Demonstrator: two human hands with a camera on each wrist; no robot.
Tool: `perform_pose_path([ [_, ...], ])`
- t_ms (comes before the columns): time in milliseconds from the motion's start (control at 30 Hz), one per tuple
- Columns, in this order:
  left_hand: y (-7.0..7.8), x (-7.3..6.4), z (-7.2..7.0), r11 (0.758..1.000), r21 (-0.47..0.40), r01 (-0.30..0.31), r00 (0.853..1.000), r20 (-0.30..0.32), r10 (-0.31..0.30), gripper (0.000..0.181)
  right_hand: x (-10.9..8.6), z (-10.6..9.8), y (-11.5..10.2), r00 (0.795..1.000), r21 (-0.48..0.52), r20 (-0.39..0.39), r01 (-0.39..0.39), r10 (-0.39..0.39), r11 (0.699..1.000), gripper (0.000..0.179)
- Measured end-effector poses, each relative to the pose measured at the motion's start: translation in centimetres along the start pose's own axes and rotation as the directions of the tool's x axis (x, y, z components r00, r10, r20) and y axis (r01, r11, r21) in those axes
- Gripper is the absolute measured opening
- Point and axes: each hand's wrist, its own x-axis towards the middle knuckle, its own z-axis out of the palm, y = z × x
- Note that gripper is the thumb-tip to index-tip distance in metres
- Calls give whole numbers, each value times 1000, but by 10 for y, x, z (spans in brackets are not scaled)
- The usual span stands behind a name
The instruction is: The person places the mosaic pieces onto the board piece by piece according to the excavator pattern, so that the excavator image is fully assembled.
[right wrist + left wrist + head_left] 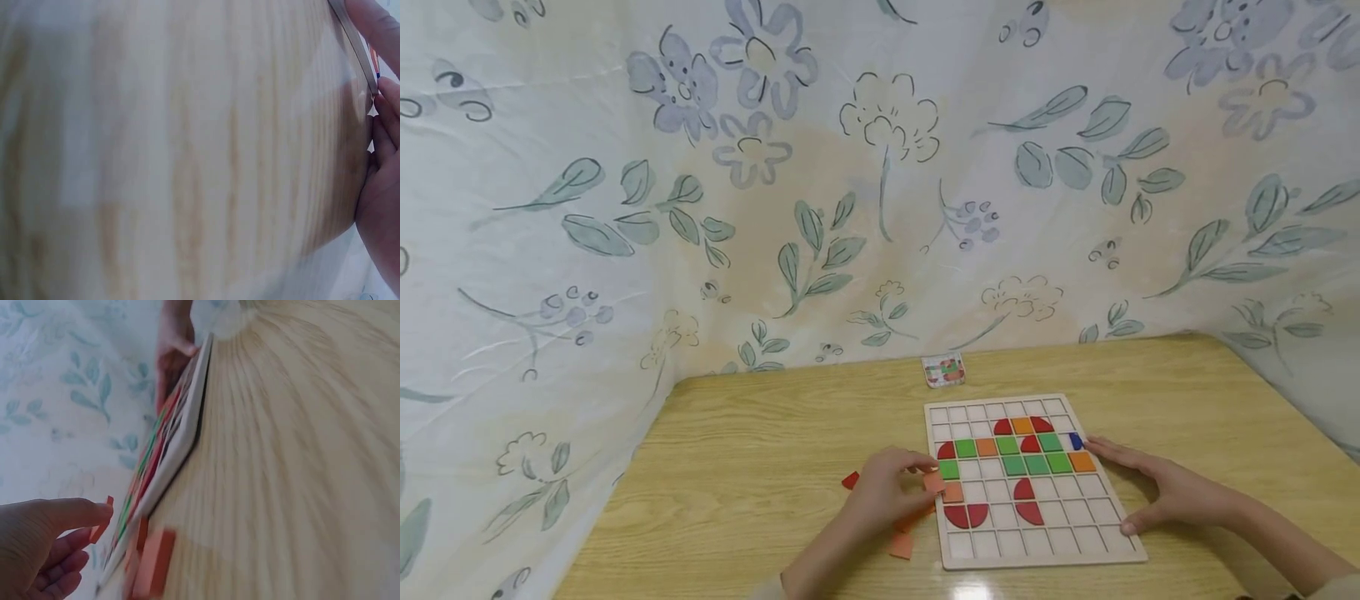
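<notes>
A wooden grid board [1052, 546] lies on the table with red quarter-round, green, orange and blue tiles in some of its squares. My left hand [887, 490] pinches an orange square tile [933, 482] between thumb and fingers at the board's left edge. That same tile [102, 520] shows edge-on in the left wrist view. Just below it in the grid sits another orange tile [952, 492]. My right hand [1180, 492] rests along the board's right edge, thumb and fingers spread against it. A blue tile [1076, 441] lies near its fingertips.
Loose orange tiles [901, 546] and a red tile [850, 480] lie left of the board, partly hidden by the left hand. A small pattern card [943, 370] lies behind the board. Floral cloth [880, 183] hangs around the wooden table [737, 467].
</notes>
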Motion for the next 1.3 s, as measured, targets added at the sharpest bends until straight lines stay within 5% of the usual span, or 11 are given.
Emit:
perform_pose_path([
  [367, 33, 41, 42, 991, -88, -98, 986, 125, 109, 24, 0, -1, 0, 1000, -11, -7, -18, 18, 1000, 90],
  [533, 51, 57, 61, 988, -13, -156, 973, 169, 156, 21, 0, -2, -2, 1000, -26, -7, -15, 15, 1000, 90],
  [700, 66, 63, 78, 981, 109, -160, 975, 174, 140, 21, 0, -2, -1, 1000, -39, -8, -13, 12, 999, 90],
  [900, 65, 65, 90, 960, 207, -190, 976, 149, 161, 21, 1, -1, 1, 1000, -41, -22, 0, -1, 999, 92],
  [1300, 62, 67, 97, 949, 197, -247, 966, 125, 226, 15, 1, -1, 0, 1000, -21, -18, -12, 11, 1000, 91],
])
